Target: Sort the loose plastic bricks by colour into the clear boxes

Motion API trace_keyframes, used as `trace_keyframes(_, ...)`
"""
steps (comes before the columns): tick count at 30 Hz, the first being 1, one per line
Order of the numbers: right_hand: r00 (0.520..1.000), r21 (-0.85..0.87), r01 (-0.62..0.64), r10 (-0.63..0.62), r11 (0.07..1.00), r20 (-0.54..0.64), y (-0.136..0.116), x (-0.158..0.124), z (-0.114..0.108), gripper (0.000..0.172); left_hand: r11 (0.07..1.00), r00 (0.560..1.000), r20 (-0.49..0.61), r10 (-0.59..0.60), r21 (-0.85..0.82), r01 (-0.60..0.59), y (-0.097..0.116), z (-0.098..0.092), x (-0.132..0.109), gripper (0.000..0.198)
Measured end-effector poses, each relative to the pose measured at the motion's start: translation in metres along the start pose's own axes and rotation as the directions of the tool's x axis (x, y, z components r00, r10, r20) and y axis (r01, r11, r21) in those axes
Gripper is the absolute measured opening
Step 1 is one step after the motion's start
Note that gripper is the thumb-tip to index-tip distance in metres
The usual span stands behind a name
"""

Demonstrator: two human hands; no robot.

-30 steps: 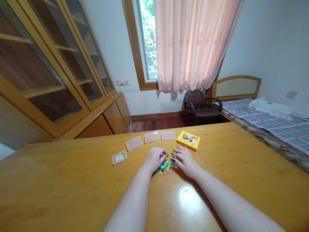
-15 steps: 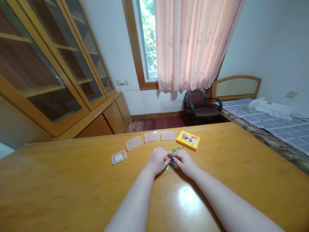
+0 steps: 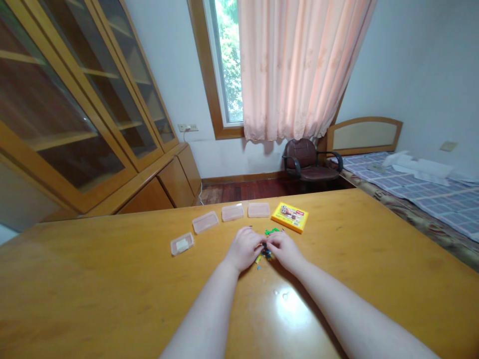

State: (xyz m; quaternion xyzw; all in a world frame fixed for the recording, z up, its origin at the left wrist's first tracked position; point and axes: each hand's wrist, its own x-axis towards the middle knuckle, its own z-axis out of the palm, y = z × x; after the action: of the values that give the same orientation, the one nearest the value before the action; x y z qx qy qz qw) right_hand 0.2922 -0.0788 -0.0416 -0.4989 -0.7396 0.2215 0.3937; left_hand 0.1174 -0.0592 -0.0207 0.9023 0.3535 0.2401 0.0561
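Note:
My left hand and my right hand meet over the middle of the table, fingertips pinched together. Between them is a small dark piece, partly hidden by the fingers. Just below the fingertips lies a little heap of blue and dark pieces, with a yellow piece at its left side. One tiny blue piece lies apart, nearer to me. Bright green pieces sit just beyond the fingers. The loose pieces look like small building bricks, but they are too small to make out well.
A yellow printed box lies beyond my right hand. Three clear plastic trays stand in an arc to its left, and another tray holds something white. Behind the wooden table are an armchair and a bed.
Both hands stay in nearly the same place, with the fingertips shifting slightly around the dark piece. The whole view has moved a little.

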Motion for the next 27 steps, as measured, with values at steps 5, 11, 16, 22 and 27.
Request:
trace_keyframes(5, 0.999, 0.010, -0.020, 0.021, 1.000, -0.032, 0.003, 0.001, -0.003, 0.021, 0.999, 0.999, -0.011, -0.034, -0.022, 0.034, -0.003, 0.001, -0.001, 0.014)
trace_keyframes(11, 0.986, -0.285, -0.040, -0.008, 0.958, -0.166, 0.019, 0.003, -0.014, 0.021, 0.980, 0.980, 0.020, -0.200, 0.026, 0.199, -0.015, -0.001, -0.002, 0.014)
trace_keyframes(16, 0.991, -0.359, -0.038, -0.012, 0.933, -0.135, 0.022, 0.003, -0.015, 0.023, 0.964, 0.964, 0.055, -0.259, 0.079, 0.255, -0.021, 0.000, -0.003, 0.015)
trace_keyframes(22, 0.990, -0.357, -0.024, -0.028, 0.934, -0.140, 0.021, 0.002, -0.016, 0.022, 0.959, 0.959, 0.046, -0.280, 0.045, 0.279, -0.023, 0.000, -0.004, 0.022)
trace_keyframes(27, 0.993, -0.333, 0.074, -0.099, 0.940, -0.059, 0.015, -0.002, -0.015, 0.023, 0.990, 0.985, 0.115, -0.131, -0.037, 0.136, -0.018, 0.001, -0.006, 0.027)
